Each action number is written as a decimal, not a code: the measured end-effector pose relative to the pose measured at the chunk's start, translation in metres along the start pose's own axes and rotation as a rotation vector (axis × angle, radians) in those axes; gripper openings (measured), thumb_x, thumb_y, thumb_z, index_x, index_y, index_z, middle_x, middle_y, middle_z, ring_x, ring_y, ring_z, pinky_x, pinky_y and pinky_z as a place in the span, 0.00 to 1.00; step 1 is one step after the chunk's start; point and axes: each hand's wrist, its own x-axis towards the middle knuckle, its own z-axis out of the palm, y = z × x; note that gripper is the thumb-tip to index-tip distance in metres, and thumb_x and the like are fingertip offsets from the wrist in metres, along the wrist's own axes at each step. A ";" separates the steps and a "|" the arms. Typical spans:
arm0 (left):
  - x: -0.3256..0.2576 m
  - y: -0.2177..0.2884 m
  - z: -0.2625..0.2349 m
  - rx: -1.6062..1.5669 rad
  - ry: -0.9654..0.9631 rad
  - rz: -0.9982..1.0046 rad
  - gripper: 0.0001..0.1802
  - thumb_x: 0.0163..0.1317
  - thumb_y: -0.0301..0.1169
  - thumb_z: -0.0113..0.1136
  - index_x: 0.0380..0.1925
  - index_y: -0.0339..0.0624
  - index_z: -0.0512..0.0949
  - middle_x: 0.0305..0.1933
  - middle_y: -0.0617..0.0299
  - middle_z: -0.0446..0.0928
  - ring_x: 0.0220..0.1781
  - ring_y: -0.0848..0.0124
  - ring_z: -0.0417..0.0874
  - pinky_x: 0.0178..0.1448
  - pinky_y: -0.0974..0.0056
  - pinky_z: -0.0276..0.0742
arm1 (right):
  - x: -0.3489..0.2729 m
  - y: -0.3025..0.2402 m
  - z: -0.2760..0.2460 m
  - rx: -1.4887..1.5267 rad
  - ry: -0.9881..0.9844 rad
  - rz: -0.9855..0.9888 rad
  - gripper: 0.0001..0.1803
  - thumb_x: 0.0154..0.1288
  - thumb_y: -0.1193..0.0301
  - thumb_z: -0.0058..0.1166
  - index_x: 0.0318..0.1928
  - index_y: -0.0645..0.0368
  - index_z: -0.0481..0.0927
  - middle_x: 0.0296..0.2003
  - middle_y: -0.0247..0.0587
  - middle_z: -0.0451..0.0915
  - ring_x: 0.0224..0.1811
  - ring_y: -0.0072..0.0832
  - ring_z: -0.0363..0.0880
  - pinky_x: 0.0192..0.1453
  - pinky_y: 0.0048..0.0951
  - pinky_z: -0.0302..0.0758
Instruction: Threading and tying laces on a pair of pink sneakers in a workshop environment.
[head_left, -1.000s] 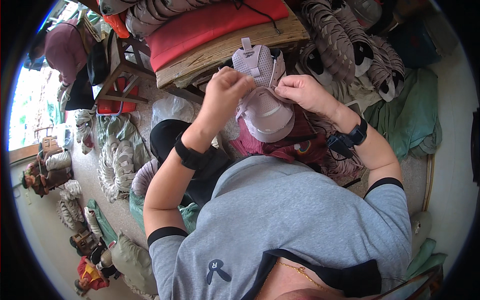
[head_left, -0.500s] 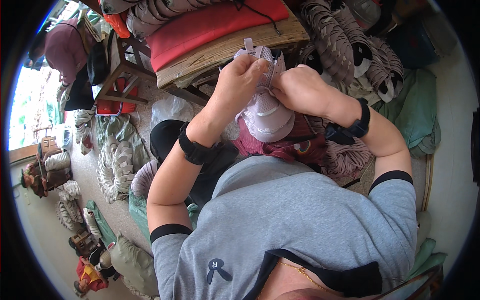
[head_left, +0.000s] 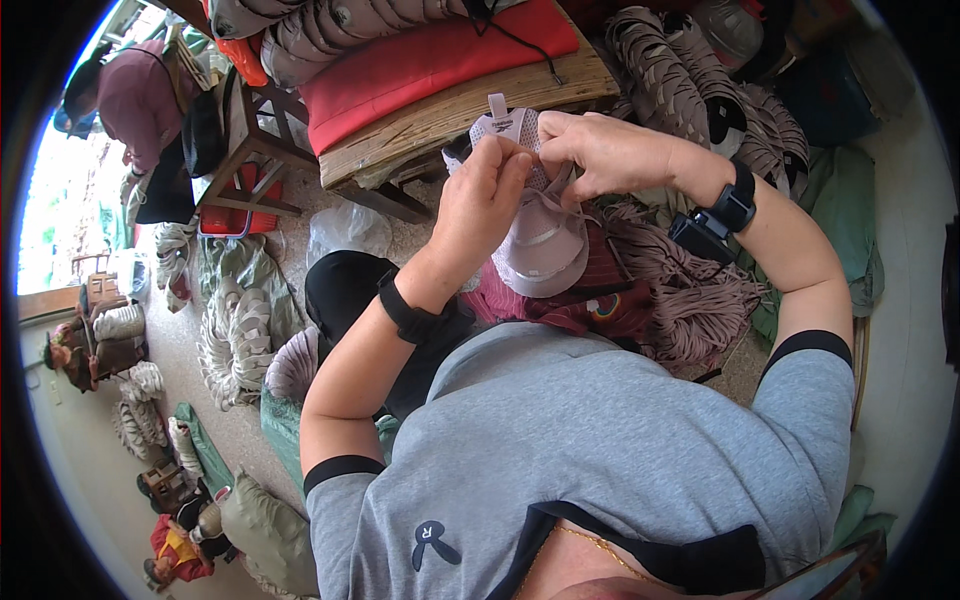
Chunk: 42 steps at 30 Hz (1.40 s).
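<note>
I hold a pale lilac mesh shoe upper upright in front of me, its pull tab at the top. My left hand grips its left side with fingers curled over the tongue area. My right hand pinches the top right edge, next to the tab. Both wrists carry black bands. A loose lilac lace strand hangs between the hands.
A wooden bench with a red cushion stands just beyond the shoe. Heaps of grey-brown cords lie to the right, bundled shoe uppers on the floor at left. Another person in a maroon cap sits far left.
Both hands lifted the shoe upper slightly and closed in at its top; the right hand moved from the side onto the upper edge.
</note>
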 end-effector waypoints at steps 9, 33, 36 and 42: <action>0.001 -0.002 -0.002 -0.002 -0.078 0.089 0.06 0.70 0.30 0.56 0.41 0.38 0.77 0.34 0.57 0.82 0.34 0.69 0.80 0.39 0.64 0.77 | -0.017 0.005 0.041 0.026 0.378 -0.077 0.14 0.47 0.73 0.68 0.32 0.57 0.75 0.40 0.35 0.70 0.47 0.30 0.71 0.57 0.37 0.64; -0.006 -0.019 0.008 -0.823 0.222 -0.025 0.07 0.74 0.29 0.53 0.42 0.36 0.74 0.38 0.63 0.78 0.34 0.81 0.74 0.40 0.75 0.73 | 0.013 -0.040 0.022 1.161 0.787 0.096 0.06 0.74 0.70 0.54 0.45 0.59 0.77 0.31 0.28 0.78 0.23 0.13 0.72 0.33 0.14 0.72; -0.004 -0.024 0.007 -0.470 0.359 0.052 0.07 0.73 0.29 0.55 0.40 0.36 0.77 0.37 0.66 0.77 0.33 0.81 0.73 0.39 0.75 0.71 | 0.018 -0.055 0.024 0.962 0.607 0.162 0.08 0.75 0.67 0.52 0.44 0.60 0.76 0.33 0.31 0.78 0.24 0.15 0.76 0.30 0.15 0.74; -0.005 -0.015 0.003 -0.718 0.271 -0.011 0.07 0.72 0.28 0.57 0.45 0.36 0.76 0.38 0.68 0.78 0.37 0.82 0.77 0.43 0.76 0.74 | 0.021 -0.040 0.048 0.766 0.577 0.177 0.07 0.73 0.75 0.53 0.48 0.64 0.77 0.36 0.33 0.80 0.33 0.15 0.81 0.37 0.19 0.80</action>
